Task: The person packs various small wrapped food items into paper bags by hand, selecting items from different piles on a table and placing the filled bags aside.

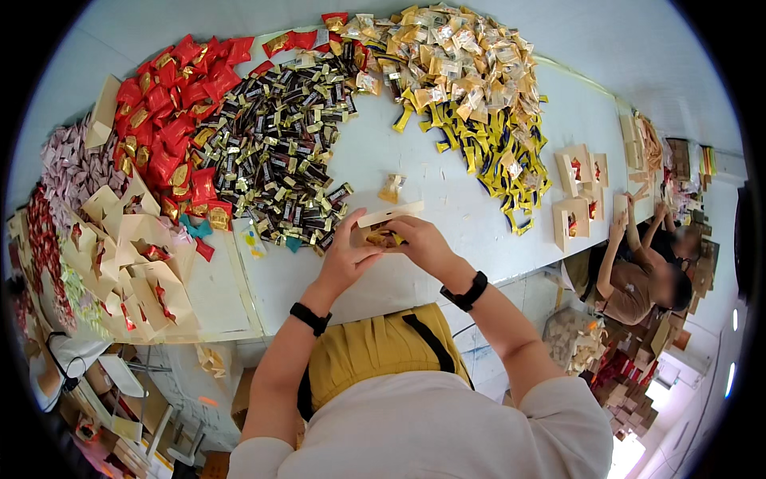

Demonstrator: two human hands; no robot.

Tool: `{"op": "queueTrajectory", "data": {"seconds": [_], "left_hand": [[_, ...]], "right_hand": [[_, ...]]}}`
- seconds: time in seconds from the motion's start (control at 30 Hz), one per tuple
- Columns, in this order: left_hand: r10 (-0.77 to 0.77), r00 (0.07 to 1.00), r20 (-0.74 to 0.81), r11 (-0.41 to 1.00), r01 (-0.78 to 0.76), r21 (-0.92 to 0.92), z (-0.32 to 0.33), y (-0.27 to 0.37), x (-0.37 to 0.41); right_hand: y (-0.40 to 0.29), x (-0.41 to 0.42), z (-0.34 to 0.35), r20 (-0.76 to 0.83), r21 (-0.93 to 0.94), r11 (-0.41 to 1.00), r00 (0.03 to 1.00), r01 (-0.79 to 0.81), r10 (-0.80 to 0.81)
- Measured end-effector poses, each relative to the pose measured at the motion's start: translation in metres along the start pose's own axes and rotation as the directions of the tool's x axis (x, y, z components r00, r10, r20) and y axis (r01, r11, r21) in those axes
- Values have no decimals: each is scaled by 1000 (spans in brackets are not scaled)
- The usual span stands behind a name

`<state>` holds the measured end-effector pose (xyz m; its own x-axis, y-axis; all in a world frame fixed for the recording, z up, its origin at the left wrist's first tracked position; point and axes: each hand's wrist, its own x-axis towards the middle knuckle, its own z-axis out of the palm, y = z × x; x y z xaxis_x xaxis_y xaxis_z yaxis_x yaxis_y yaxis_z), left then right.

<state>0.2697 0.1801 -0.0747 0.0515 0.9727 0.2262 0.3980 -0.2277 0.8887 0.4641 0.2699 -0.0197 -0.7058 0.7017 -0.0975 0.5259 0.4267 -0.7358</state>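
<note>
My left hand [349, 255] grips the left end of a small cream cardboard box [392, 212] whose lid stands up. At the box's right end is my right hand [428, 242], curled over the edge with fingertips at the opening. Gold and yellow wrapped sweets [380, 238] show inside, partly covered by my fingers. Just beyond the box a single clear-and-tan wrapped snack [392, 188] lies on the white table [383, 138]. Left of my hands spreads a heap of dark-and-gold wrapped bars [281, 149]. Yellow-and-blue wrapped sticks [499, 149] lie to the far right.
Red packets [173, 114], tan snack packets [461, 54] and pale pink packets [78, 161] are heaped along the back and left. Opened filled boxes [158, 299] crowd the left; several more [571, 221] stand right. Two other people [637, 287] reach over the table at right.
</note>
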Motion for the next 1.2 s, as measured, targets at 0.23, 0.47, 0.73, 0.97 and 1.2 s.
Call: {"op": "queueTrajectory", "data": {"seconds": [0.23, 0.47, 0.73, 0.97, 1.2], "left_hand": [[8, 1000, -18, 1000, -8, -2, -1, -1, 0], [-14, 1000, -10, 1000, 14, 0, -2, 3, 0], [-17, 1000, 21, 1000, 17, 3, -6, 4, 1], [-31, 999, 40, 999, 29, 35, 3, 4, 7], [-51, 997, 51, 998, 49, 44, -8, 6, 7]], "right_hand": [[-18, -8, -10, -161, 180, 977, 976, -115, 145], [-10, -5, -1, -331, 182, 982, 936, -59, 117], [-13, -4, 5, -192, -58, 998, 981, -2, -9], [14, -16, 2, -65, 28, 999, 998, -17, 19], [4, 9, 30, 7, -340, 929, 988, -144, 156]]}}
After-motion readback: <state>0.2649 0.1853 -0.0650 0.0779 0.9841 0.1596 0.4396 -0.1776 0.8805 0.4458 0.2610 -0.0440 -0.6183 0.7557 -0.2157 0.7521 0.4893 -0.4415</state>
